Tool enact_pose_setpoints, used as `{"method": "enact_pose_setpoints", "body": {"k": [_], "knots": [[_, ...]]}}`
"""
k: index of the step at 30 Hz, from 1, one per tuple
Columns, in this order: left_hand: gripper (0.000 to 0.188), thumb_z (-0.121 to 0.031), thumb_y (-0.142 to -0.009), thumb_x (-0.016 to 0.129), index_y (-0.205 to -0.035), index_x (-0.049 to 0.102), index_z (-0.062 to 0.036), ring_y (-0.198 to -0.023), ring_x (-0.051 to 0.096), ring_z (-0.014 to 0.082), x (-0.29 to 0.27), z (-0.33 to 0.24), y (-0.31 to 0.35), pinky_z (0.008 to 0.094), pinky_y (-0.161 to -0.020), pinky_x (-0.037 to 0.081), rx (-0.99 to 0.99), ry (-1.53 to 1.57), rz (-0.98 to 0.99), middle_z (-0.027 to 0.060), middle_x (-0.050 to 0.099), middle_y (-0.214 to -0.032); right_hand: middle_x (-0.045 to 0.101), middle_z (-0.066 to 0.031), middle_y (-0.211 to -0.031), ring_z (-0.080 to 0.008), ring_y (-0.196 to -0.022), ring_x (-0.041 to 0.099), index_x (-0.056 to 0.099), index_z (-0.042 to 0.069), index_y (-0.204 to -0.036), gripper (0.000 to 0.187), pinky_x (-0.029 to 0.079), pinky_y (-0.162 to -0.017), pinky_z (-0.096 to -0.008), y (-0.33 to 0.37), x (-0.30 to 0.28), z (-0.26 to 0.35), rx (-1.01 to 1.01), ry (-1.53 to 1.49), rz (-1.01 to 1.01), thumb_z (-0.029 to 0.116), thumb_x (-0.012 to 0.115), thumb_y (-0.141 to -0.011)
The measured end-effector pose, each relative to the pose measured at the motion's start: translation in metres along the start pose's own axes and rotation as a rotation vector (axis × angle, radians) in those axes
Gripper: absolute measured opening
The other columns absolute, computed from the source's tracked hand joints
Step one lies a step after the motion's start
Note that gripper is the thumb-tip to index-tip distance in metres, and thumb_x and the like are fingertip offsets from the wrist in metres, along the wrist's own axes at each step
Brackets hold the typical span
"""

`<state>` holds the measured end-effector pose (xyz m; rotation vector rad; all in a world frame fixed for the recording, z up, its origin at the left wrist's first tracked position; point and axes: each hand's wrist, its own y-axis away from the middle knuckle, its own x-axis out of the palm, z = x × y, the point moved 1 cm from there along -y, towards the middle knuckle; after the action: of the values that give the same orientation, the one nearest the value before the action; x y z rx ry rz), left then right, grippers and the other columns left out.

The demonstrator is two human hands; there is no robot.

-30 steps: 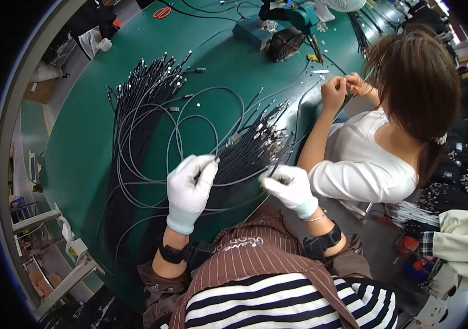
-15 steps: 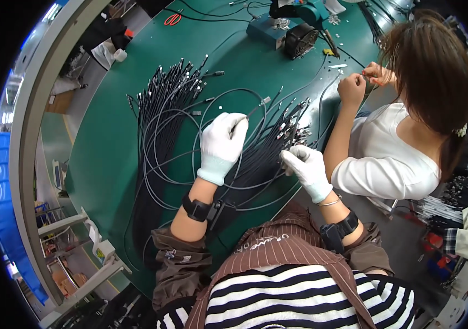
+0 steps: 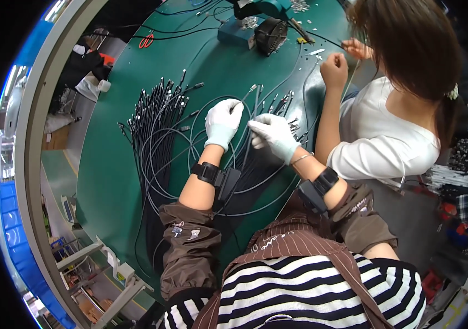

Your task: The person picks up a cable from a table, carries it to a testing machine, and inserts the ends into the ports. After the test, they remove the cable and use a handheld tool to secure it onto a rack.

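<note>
1. Since the earlier frames, both gloved hands have been moved up the worktop (image 3: 113, 181) and closer together; a second ago they were held further apart, nearer the body.
2. The left hand (image 3: 223, 123) is laid flat, fingers spread and unclenched, on the black cables (image 3: 160, 137), its fingertips touching the loops.
3. The right hand (image 3: 275, 136) is closed in a pinch on a cable end (image 3: 253, 143) near the middle of the pile; thumb and forefinger are pressed together on it.
4. The cables are thin, black and long, tipped with small metal connectors (image 3: 162, 90). One bundle is fanned out at the left of the hands, its ends pointing away from the person; a second bundle lies under and beside the right hand, with loose loops curling between the two.
5. The cables lie on the green worktop, directly ahead of the person's chest.
6. A black wristband (image 3: 207, 172) is worn on each forearm.
7. At the right, another person in a white top (image 3: 387, 148) is seated, hands raised to a thin wire near a black device (image 3: 269, 35).
</note>
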<state>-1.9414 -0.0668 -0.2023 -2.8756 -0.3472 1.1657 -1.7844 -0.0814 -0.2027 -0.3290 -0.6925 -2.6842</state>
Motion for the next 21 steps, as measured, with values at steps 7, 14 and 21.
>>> {"method": "enact_pose_setpoints", "body": {"k": [7, 14, 21], "knots": [[0.021, -0.023, -0.078, 0.064, -0.084, 0.067, -0.003, -0.066, 0.062, 0.0167, 0.013, -0.013, -0.014, 0.0288, -0.061, 0.048, -0.048, -0.046, 0.081, 0.0103, 0.066, -0.075, 0.058, -0.0056, -0.066, -0.0131, -0.053, 0.06, 0.056, 0.0, -0.083, 0.019, 0.051, -0.048, -0.0236, -0.024, 0.012, -0.011, -0.008, -0.182, 0.047, 0.018, 0.059, -0.085], [0.028, -0.026, -0.078, 0.065, -0.091, 0.065, -0.0013, -0.07, 0.063, 0.0172, 0.004, -0.004, -0.001, 0.029, -0.065, 0.049, -0.057, 0.121, 0.011, 0.0096, 0.067, -0.08, 0.06, -0.0042, -0.075, -0.0127, -0.057, 0.059, 0.056, 0.004, -0.09, 0.017, 0.051, -0.054, -0.0255, -0.042, 0.026, -0.024, 0.002, -0.259, 0.225, 0.02, 0.06, -0.085], [0.033, -0.03, -0.083, 0.063, -0.098, 0.062, -0.0013, -0.053, 0.049, 0.0072, -0.103, 0.024, 0.071, 0.0203, -0.049, 0.04, -0.389, 0.318, 0.38, -0.0008, 0.053, -0.063, 0.058, -0.0076, -0.075, -0.0142, -0.059, 0.056, 0.056, -0.001, -0.086, 0.02, 0.049, -0.056, -0.0259, -0.049, 0.023, 0.032, -0.122, -0.283, 0.19, 0.019, 0.061, -0.084]]}}
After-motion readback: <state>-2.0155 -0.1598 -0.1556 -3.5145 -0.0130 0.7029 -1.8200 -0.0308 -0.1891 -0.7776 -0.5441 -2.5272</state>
